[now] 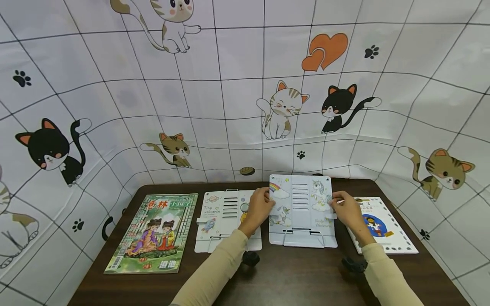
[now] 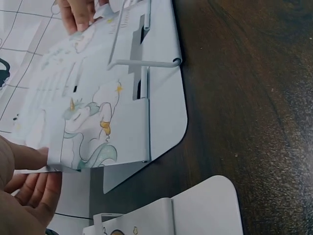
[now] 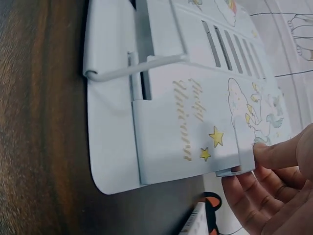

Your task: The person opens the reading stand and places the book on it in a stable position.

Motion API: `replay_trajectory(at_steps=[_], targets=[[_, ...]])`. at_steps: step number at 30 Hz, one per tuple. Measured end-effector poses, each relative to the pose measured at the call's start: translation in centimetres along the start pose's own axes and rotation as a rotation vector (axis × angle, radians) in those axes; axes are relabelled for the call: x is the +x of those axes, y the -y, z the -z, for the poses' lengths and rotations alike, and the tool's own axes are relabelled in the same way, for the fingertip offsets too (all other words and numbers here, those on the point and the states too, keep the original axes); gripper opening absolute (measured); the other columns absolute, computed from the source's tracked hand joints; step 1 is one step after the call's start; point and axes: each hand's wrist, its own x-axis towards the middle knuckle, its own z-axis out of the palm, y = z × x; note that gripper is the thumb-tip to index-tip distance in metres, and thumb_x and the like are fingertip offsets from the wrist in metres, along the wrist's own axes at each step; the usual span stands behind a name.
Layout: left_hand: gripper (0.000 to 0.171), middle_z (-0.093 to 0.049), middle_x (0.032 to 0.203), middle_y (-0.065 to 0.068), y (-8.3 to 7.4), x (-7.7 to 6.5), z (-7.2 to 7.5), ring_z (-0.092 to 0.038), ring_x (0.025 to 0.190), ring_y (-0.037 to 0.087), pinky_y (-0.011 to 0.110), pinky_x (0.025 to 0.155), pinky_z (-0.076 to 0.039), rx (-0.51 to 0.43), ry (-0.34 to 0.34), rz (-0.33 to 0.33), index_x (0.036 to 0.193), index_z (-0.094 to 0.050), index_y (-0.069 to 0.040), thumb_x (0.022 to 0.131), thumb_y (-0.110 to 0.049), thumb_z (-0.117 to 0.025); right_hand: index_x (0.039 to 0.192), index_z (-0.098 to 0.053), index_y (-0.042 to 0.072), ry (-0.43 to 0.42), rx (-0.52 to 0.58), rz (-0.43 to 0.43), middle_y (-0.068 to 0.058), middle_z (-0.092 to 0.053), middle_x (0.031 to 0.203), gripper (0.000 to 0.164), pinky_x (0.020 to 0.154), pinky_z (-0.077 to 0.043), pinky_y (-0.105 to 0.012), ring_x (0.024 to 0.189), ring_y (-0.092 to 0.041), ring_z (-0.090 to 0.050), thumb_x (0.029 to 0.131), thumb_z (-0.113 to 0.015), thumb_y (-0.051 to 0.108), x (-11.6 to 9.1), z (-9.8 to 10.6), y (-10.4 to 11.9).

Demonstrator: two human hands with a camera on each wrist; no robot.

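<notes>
A white book stand (image 1: 300, 214) with unicorn, rainbow and cloud prints leans upright on the table. My left hand (image 1: 260, 207) pinches its left edge; in the left wrist view the thumb is on the printed face and the fingers are behind. On the other side my right hand (image 1: 347, 209) pinches the right edge, by a small side tab seen in the right wrist view. A bent wire holder (image 2: 146, 63) sticks out at the stand's lower lip. Slots run down the middle of the panel. The back of the stand is mostly hidden.
Left of it a second white stand (image 1: 208, 225) with space prints lies partly behind my left forearm. A magazine (image 1: 157, 233) lies at the left of the dark table (image 1: 291, 280). A white book (image 1: 398, 240) lies at the right, partly covered by my right arm. Cat-print cloth (image 1: 237, 97) hangs behind.
</notes>
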Motion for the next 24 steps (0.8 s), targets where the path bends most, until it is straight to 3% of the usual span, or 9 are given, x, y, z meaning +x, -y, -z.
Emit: replay_trajectory(at_steps=[13,17,24], targets=[[0.025,-0.062,0.096,0.011,-0.7,0.3,0.6,-0.060,0.084,0.013,0.019,0.074,-0.052,-0.089,-0.058,-0.087,0.112,-0.070,0.005,0.089,0.007,-0.079,0.120,-0.062,-0.006,-0.084,0.048,0.038,-0.027,-0.071,0.110,0.024,0.060,-0.051,-0.022,0.077,-0.011,-0.068,0.102,-0.069,0.008,-0.9,1.5,1.2],[0.024,-0.063,0.094,0.012,-0.9,0.2,0.9,-0.062,0.083,0.016,0.021,0.073,-0.053,-0.094,-0.068,-0.116,0.109,-0.069,0.004,0.088,0.008,-0.080,0.114,-0.063,-0.004,-0.116,0.046,0.042,-0.026,-0.073,0.107,0.021,0.061,-0.051,-0.022,0.079,-0.018,-0.071,0.100,-0.071,0.008,-1.2,1.5,1.4],[0.020,-0.062,0.093,0.011,-0.7,0.0,1.3,-0.060,0.082,0.012,0.020,0.072,-0.052,-0.115,-0.056,-0.124,0.108,-0.069,0.002,0.090,0.006,-0.079,0.112,-0.063,-0.001,-0.124,0.009,0.058,-0.023,-0.074,0.107,0.020,0.071,-0.049,-0.029,0.098,-0.037,-0.072,0.100,-0.071,0.013,-1.7,1.4,1.6]])
